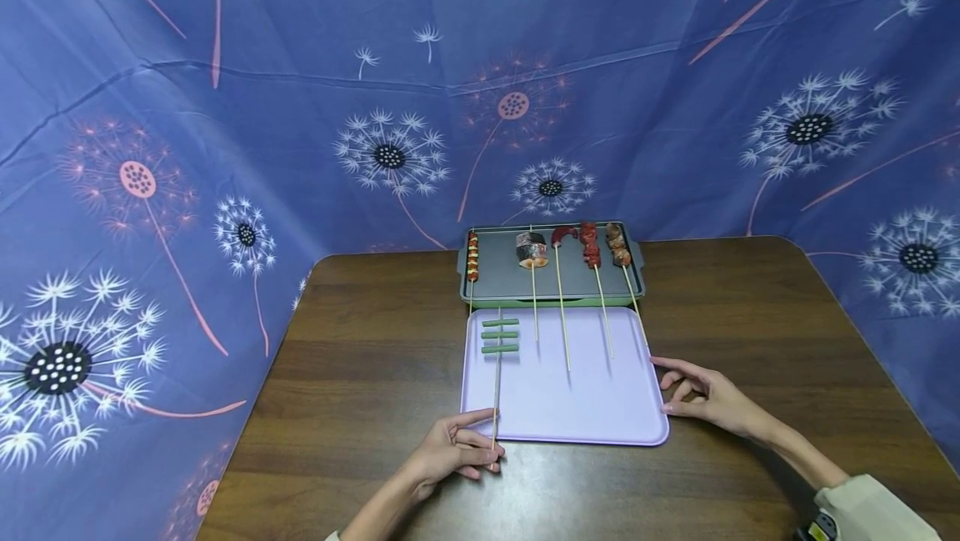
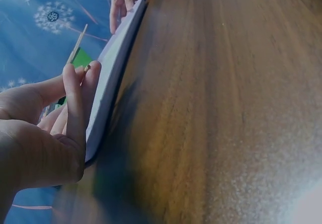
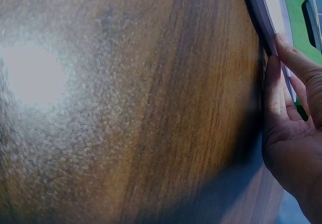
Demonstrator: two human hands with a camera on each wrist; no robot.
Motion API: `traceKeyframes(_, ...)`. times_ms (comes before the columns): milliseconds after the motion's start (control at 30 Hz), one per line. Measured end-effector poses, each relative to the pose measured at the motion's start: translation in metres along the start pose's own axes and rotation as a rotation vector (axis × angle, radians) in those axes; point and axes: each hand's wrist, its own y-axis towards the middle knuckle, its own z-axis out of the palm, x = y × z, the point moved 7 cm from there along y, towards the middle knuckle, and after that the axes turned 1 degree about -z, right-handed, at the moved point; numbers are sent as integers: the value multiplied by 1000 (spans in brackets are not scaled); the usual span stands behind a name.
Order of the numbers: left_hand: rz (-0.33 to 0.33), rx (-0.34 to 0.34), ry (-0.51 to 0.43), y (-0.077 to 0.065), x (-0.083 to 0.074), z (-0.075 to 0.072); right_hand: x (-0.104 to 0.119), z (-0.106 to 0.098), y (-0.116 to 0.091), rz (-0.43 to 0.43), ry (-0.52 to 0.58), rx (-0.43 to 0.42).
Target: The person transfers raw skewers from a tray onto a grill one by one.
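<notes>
Between the thumb and fingers of my left hand (image 1: 459, 445) is the lower stick of a skewer (image 1: 498, 374) threaded with several green bean-like pieces. This skewer reaches over the left part of a lilac tray (image 1: 585, 416). In the left wrist view, the stick's blunt end (image 2: 87, 68) shows between the fingertips. At the tray's right edge is my right hand (image 1: 708, 399), its index finger extended and its thumb tip lower along the same rim. The right wrist view shows the right fingertips (image 3: 279, 40) right at the tray's edge.
Behind the tray stands a grey grill plate (image 1: 495, 266) with a green base. Several skewers lie across it: a striped red-and-yellow one (image 1: 472, 257), a fish piece (image 1: 532, 249), a dark red curl (image 1: 564, 234) and two meat ones (image 1: 591, 245). Patterned cloth (image 1: 300, 149) hangs behind the wooden table (image 1: 360, 341).
</notes>
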Motion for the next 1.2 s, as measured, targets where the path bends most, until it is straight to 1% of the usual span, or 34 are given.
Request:
traceKeyframes(333,18,29,12,-7,-11,4,-1,0,-2,-12,33,-10)
traceKeyframes(533,37,28,30,-9,-22,5,0,0,-1,-18,21,-8)
traceKeyframes(833,71,9,56,-4,-42,3,-1,0,-1,-7,19,-9)
traceKeyframes(1033,61,-14,68,2,-49,2,-3,-1,1,14,-3,-12)
traceKeyframes(1200,83,-33,102,9,-58,-1,-4,-1,0,14,-8,-15)
